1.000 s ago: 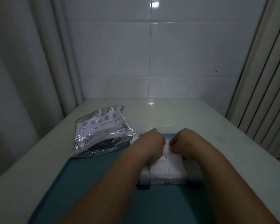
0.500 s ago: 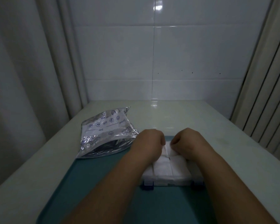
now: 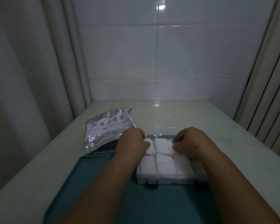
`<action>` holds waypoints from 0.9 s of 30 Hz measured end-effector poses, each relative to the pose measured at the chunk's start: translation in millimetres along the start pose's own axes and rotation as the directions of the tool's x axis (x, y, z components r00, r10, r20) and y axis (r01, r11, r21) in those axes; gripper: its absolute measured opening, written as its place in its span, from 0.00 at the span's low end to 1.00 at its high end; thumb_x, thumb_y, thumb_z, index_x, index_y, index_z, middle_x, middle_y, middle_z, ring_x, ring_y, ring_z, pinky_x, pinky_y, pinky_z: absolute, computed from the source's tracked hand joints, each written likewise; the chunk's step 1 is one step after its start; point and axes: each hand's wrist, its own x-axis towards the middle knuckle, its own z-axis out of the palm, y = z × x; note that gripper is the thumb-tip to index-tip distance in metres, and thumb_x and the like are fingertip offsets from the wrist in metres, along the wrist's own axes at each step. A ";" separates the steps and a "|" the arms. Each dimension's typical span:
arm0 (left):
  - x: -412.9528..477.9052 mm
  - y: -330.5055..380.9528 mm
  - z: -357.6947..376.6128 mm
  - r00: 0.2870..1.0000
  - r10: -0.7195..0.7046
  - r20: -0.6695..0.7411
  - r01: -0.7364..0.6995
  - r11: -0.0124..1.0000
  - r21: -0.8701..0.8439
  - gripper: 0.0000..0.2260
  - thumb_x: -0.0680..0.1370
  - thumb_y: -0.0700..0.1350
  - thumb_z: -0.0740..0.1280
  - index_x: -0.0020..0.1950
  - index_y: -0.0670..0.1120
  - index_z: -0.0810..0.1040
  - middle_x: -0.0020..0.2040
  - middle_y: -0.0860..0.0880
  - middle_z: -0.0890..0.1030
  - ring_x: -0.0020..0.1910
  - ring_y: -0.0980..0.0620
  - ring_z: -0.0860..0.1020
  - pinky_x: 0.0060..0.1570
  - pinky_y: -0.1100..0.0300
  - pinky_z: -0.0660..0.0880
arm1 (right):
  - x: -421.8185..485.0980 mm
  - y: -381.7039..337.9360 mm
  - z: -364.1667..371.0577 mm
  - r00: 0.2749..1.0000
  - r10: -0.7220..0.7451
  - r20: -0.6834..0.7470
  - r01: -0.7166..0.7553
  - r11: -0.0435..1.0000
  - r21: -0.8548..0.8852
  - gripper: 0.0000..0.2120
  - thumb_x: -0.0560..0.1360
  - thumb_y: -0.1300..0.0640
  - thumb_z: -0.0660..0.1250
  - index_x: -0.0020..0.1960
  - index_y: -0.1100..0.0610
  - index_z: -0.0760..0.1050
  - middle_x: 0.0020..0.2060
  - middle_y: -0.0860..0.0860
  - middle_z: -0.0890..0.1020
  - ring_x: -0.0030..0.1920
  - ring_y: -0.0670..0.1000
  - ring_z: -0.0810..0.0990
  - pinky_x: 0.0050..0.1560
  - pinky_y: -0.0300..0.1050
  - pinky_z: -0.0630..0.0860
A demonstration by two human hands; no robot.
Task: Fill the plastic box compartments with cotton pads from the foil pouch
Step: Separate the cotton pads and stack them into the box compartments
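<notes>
We find both hands over the far half of the plastic box (image 3: 168, 177), which lies on a teal mat (image 3: 103, 183). The box is open at the top, and white cotton pads (image 3: 162, 164) fill every compartment that shows between and below the hands.

Left hand (image 3: 132, 143): it rests at the box's far left corner, knuckles up and fingers curled downward. Its thumb lies on a pad there. The fingertips are hidden beneath the hand, so we cannot tell whether it grips anything.

Right hand (image 3: 191, 143): it rests at the far right compartment with its fingers curled narrow. Its thumb and forefinger close on the edge of a pad there.

The two hands are apart, with one column of pads showing between them.

The foil pouch (image 3: 106, 131) lies just beyond and outward of the left hand, touching or nearly touching its knuckles, partly on the mat and partly on the table (image 3: 200, 113). It is well apart from the right hand.

Past both hands stands a tiled wall (image 3: 152, 54). A curtain (image 3: 23, 78) hangs out beyond the left hand.
</notes>
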 end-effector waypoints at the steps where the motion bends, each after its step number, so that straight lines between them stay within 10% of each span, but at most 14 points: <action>1: 0.2 -0.2 1.4 1.000 0.005 0.002 -0.005 1.000 0.008 0.10 0.76 0.46 0.69 0.56 0.46 0.81 0.55 0.47 0.80 0.53 0.50 0.77 0.49 0.63 0.69 | -0.2 0.3 1.2 1.000 0.007 0.001 -0.007 1.000 -0.001 0.14 0.70 0.55 0.73 0.55 0.49 0.83 0.53 0.51 0.83 0.52 0.52 0.80 0.53 0.44 0.78; 17: -0.4 0.9 7.5 0.989 0.141 0.035 -0.143 0.986 0.086 0.11 0.77 0.37 0.64 0.58 0.46 0.78 0.58 0.46 0.77 0.55 0.47 0.75 0.53 0.57 0.71 | 0.6 1.0 0.8 0.995 -0.101 -0.002 0.101 0.995 0.008 0.17 0.70 0.60 0.72 0.58 0.49 0.80 0.56 0.48 0.79 0.52 0.49 0.78 0.51 0.39 0.74; 27: 0.8 -4.8 4.3 0.991 0.100 0.090 -0.103 0.994 0.033 0.17 0.76 0.35 0.63 0.60 0.50 0.81 0.61 0.49 0.78 0.59 0.49 0.76 0.58 0.60 0.71 | -5.3 -9.0 12.5 0.977 -0.164 0.139 0.160 0.986 0.036 0.19 0.74 0.47 0.70 0.64 0.43 0.75 0.60 0.47 0.79 0.54 0.47 0.76 0.56 0.43 0.73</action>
